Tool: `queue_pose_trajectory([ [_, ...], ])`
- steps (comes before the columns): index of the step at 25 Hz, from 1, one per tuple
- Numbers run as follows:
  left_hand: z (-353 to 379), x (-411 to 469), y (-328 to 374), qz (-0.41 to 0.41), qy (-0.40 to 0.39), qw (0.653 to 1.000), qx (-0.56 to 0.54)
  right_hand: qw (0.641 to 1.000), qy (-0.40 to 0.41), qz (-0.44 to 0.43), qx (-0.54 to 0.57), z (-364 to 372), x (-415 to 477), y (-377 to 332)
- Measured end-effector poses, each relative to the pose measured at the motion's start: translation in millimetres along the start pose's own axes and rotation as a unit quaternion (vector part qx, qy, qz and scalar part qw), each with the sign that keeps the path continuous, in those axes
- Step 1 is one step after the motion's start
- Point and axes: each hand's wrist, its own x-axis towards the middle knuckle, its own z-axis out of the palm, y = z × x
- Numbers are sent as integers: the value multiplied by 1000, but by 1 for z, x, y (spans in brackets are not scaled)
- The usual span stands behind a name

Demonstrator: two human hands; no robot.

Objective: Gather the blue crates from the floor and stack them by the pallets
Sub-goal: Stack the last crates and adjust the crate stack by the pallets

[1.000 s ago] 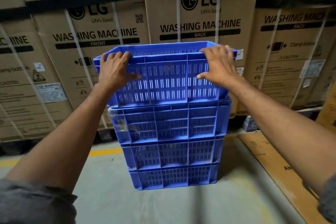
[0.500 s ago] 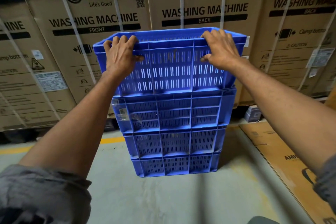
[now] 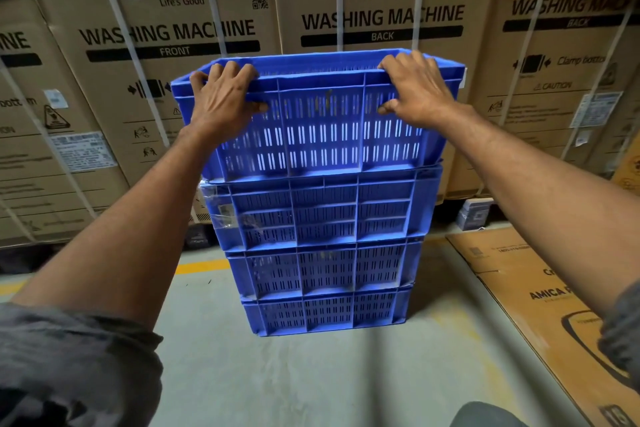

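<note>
Left hand (image 3: pixel 225 99) and right hand (image 3: pixel 417 90) are gripping the near rim of the top crate (image 3: pixel 322 139), fingers hooked over the edge, thumbs on the front wall. The washing-machine cartons (image 3: pixel 381 21) are standing right behind. The stack (image 3: pixel 322 253) of three more crates is sitting on the floor (image 3: pixel 311 374) just in front of them. Top crate is resting on it and looks seated, not released. Four stacked. No loose crates are showing, so I can't tell what's left.

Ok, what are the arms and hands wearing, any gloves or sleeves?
No gloves: the left hand and right hand are bare, with no ring or watch visible. Forearms are bare too. The left sleeve and right sleeve are dark grey fabric, bunched near the elbows.
</note>
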Motion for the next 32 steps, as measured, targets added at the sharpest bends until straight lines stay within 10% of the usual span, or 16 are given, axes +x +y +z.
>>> queue_pose_trajectory([
  [16,0,0,-5,-22,-14,999,27,999,34,-1,-32,10,-9,-7],
  [20,24,-41,34,-79,142,987,-16,979,175,94,36,46,-64,-18],
  [25,107,-102,126,102,99,989,-51,939,199,260,109,121,-159,5],
  [32,140,-79,163,61,62,995,-52,976,174,122,42,122,-150,54],
])
